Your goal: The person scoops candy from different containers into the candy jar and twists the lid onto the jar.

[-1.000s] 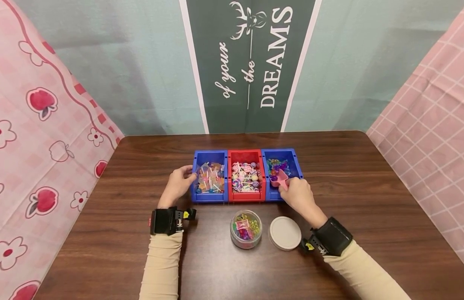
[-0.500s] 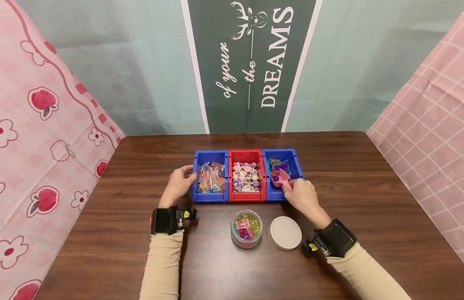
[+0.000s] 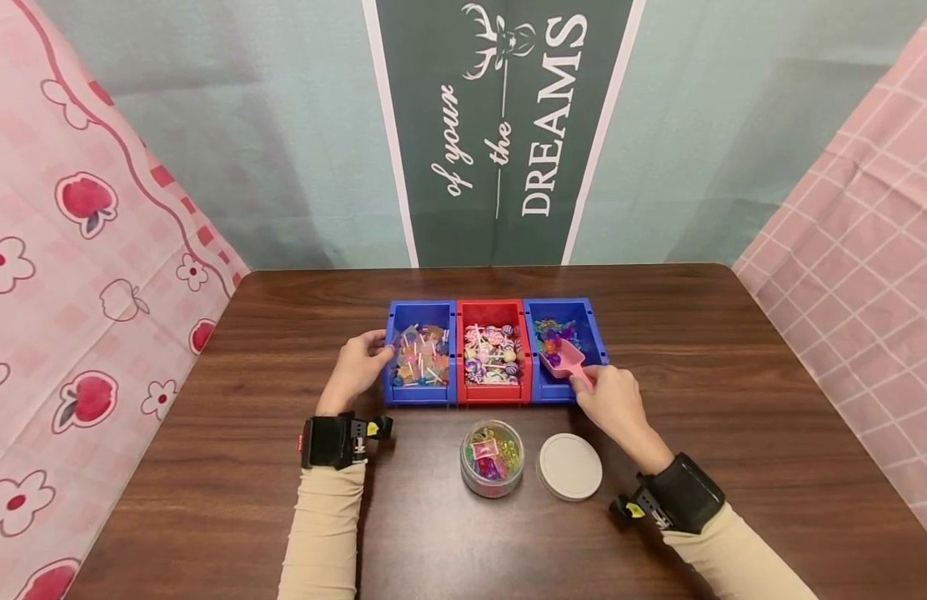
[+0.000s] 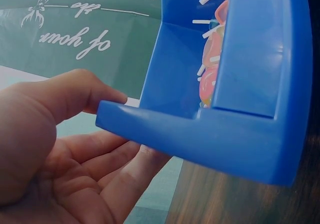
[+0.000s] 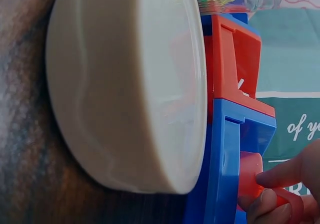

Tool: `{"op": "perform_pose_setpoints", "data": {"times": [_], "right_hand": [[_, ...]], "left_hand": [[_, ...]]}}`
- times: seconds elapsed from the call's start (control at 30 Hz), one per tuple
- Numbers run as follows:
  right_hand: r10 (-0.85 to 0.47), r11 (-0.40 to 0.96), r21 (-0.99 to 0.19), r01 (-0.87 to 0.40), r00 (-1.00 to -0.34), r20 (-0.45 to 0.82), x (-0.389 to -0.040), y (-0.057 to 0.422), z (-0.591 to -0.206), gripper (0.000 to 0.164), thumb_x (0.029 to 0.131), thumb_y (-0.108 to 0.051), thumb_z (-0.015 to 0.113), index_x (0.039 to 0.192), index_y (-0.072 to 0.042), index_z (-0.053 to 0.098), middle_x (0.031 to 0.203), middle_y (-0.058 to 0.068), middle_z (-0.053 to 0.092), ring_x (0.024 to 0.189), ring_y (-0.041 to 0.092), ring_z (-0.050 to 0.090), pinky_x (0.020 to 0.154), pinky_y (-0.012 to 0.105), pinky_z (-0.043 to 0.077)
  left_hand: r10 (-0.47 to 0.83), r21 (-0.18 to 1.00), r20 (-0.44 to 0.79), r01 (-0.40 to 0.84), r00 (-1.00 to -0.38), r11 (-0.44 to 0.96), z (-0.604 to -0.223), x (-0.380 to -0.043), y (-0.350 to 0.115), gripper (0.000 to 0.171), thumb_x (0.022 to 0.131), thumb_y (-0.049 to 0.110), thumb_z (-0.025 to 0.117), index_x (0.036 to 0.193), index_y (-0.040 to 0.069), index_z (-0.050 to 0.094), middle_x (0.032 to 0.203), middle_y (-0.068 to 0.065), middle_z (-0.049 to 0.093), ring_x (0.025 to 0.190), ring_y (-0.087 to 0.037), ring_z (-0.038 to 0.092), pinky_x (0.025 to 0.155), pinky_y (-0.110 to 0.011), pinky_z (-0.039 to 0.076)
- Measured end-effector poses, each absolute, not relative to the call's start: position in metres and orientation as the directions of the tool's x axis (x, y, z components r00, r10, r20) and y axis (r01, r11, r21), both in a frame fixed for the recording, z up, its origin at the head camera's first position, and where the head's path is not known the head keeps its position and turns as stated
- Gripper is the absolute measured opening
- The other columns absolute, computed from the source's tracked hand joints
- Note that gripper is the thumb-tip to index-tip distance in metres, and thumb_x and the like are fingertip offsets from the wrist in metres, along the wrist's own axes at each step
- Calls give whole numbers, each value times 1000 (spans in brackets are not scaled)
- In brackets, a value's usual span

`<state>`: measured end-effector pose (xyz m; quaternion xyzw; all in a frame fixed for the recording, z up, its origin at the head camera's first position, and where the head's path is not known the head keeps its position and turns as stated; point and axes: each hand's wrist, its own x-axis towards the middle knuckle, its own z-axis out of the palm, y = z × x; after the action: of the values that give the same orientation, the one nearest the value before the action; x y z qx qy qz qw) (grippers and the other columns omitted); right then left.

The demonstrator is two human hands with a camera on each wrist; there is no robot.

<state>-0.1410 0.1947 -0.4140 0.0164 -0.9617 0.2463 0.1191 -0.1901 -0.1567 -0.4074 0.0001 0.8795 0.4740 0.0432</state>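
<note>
Head view shows the pink scoop with its bowl inside the right blue bin, the handle pinched between the right hand's thumb and fingers. Purple and orange pieces gather at its mouth; how many lie in the bowl I cannot tell. The scoop looks like light, fairly stiff plastic, best held well back on the handle and kept level, since the glossy pieces would likely slide off a tipped edge. At the other end of the row, the left hand straddles the side wall of the left blue bin, thumb on one face and fingers on the other. That wall seems rigid and smooth, so its upper edge should give a sure grip without needing a hard squeeze.
</note>
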Motion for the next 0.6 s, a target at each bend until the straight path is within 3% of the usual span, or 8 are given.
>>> {"op": "perform_pose_setpoints", "data": {"times": [0.6], "right_hand": [[10,860,-496,-117,-969,247,-128,201,-406,25,80,-12,67,92,10,71,54,13,60,51,24,46,46,29,31]], "left_hand": [[41,831,-81,-44,-996,555,-407,-189,-157,43,92,9,52,130,-11,47,121,-31,58,109,-37,56,96,-51,48]]}}
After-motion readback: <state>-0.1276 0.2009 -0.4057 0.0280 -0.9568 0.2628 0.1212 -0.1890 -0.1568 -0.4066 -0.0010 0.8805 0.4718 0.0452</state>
